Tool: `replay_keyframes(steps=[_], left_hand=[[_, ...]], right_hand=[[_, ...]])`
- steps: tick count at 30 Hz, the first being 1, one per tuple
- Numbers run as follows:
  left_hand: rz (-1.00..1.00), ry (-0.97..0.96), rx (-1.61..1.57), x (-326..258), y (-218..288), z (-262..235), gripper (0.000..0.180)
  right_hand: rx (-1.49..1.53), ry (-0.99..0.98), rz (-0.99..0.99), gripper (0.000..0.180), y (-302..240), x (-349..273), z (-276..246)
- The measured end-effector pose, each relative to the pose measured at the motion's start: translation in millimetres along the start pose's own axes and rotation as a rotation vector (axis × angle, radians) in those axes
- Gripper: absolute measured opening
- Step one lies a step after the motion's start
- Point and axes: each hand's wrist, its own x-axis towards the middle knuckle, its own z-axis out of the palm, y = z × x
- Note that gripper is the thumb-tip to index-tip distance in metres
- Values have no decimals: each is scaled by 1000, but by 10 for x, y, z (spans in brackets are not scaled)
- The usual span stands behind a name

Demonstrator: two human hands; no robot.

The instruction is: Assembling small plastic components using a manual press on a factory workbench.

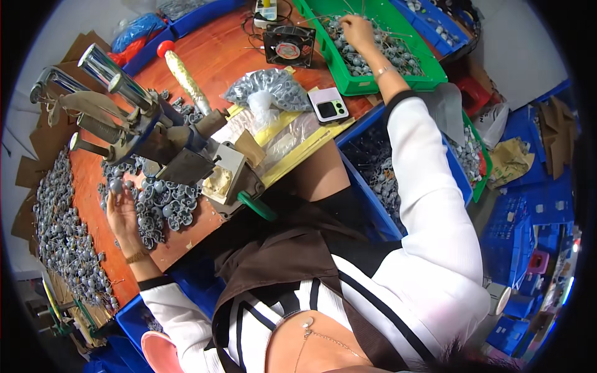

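Many small grey parts with thin leads are seen heaped along the far-left edge of the red bench; single pieces are hard to make out. Beside them, a grey ball-shaped piece is pinched at the fingertips of the left hand, near the foot of a hand press. Grey scroll-shaped parts are spread beside that hand and are partly hidden by the press. The press's lever is wrapped in pale material and capped by a red knob. Further right, a clear bag is filled with grey pieces. A round red label is borne at the hub of the black fan; its pale marking is too small to be read. A pale flip phone is laid on the bench. The fingers of the right hand are bent over leaded grey parts in a green tray; whether anything is gripped cannot be told. A blue crate is partly covered by the white sleeve. At far right, stacked blue bins are blurred, their small pale labels illegible.
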Motion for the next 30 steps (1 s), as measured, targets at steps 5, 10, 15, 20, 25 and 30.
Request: replay_keyframes(steps=[5, 10, 15, 20, 25, 30], left_hand=[[305, -134, 673, -618, -673, 784, 19], [460, -200, 899, -1099, -1345, 1271, 28], [490, -123, 1092, -1117, -1602, 1487, 29], [279, -239, 1080, -1115, -1461, 1576, 32], [119, -377, 1059, -897, -958, 1396, 42], [739, -26, 1821, 225, -362, 670, 31]], right_hand=[[-154, -115, -254, 29, 149, 384, 587], [-165, -314, -236, 19, 41, 407, 476], [-55, -546, -316, 19, 21, 207, 263], [398, 226, 72, 23, 169, 399, -414], [1166, 486, 33, 14, -41, 907, -1270], [1260, 472, 27, 16, -521, 734, -1826]])
